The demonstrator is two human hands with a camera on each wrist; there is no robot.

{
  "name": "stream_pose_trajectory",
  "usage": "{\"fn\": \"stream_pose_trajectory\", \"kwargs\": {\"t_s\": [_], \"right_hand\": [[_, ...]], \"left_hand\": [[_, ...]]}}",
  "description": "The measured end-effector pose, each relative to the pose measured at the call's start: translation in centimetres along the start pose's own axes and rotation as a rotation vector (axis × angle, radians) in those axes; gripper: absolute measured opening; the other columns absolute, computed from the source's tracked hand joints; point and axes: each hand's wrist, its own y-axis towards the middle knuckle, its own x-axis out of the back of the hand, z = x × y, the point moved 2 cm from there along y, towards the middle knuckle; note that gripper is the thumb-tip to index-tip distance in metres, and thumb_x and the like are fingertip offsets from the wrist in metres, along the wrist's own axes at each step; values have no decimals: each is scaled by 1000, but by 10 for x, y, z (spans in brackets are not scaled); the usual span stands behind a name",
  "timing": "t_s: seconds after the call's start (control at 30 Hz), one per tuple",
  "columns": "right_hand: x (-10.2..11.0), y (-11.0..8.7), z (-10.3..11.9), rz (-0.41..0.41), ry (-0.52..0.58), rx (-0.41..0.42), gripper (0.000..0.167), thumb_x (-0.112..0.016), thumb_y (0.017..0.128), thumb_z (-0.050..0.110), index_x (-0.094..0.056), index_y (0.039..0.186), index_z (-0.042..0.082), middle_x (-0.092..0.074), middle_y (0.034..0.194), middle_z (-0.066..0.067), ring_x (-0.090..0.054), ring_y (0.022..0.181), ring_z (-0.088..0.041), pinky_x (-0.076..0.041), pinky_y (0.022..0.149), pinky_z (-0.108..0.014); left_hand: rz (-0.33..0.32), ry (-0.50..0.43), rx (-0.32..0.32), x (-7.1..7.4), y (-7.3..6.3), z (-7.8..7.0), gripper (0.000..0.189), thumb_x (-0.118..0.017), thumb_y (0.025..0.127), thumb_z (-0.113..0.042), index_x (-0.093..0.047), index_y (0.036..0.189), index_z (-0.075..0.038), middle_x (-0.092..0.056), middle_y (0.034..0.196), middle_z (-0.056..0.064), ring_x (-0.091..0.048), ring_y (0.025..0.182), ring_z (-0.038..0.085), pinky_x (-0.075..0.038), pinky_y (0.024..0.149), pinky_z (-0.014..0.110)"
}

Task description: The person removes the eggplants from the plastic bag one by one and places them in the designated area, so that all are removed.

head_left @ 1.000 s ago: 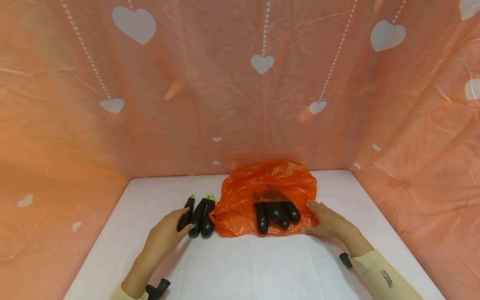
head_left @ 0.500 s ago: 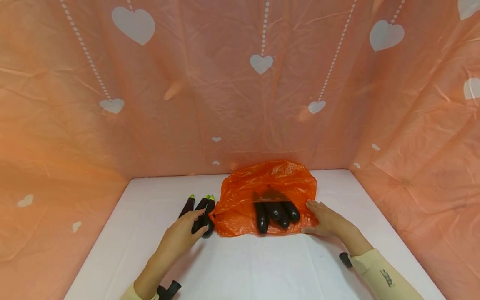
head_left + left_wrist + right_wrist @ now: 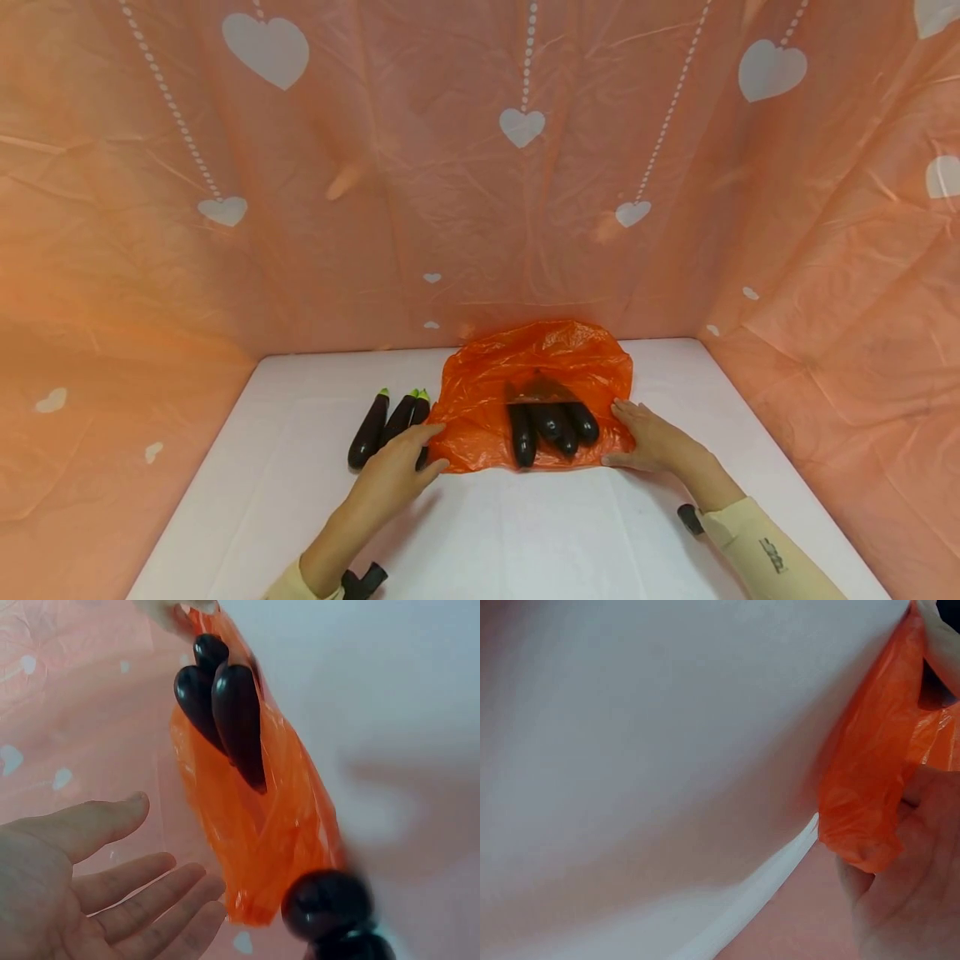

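Note:
In the head view, an orange plastic bag (image 3: 540, 346) lies on the table. Several dark eggplants (image 3: 525, 437) sit in its mouth, rounded ends toward the viewer. My left hand (image 3: 393, 471), fingers extended, is at the bag's left edge; whether it touches the film I cannot tell. The left wrist view shows that hand (image 3: 135, 900) with nothing in its grasp. Three loose eggplants (image 3: 369, 432) with green stem ends lie left of the bag, the nearest partly hidden by this hand. My right hand (image 3: 652, 437) holds the bag's right edge, its film (image 3: 870, 772) between thumb and fingers.
A white cloth covers the table (image 3: 510, 533). Orange sheeting with white hearts (image 3: 450, 183) rises behind and along both sides. A black wrist mount (image 3: 363, 581) sits by the left wrist, another (image 3: 690, 518) by the right.
My left hand has moved right, from over the loose eggplants to the bag's left edge, uncovering the leftmost eggplant. The right hand and the bag stay in place.

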Motion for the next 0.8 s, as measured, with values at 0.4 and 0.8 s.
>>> {"fn": "stream_pose_trajectory", "kwargs": {"t_s": [0.4,0.8], "right_hand": [[1,-2,2,-6,2,2,105,-83,88,56,-42,156,-13,-40,163,-34,-34,148,-62,-31,121,-70],[1,-1,1,-5,-1,-1,105,-83,88,56,-43,156,-13,-40,163,-35,-35,149,-62,-31,122,-69]], "left_hand": [[41,-34,-62,-19,13,-13,48,-82,96,-19,-68,139,-3,-70,138,16,-68,126,39,-57,102,58],[88,-48,-77,-36,24,-28,50,-82,96,-22,-67,140,-3,-69,139,16,-69,123,38,-59,99,57]]}}
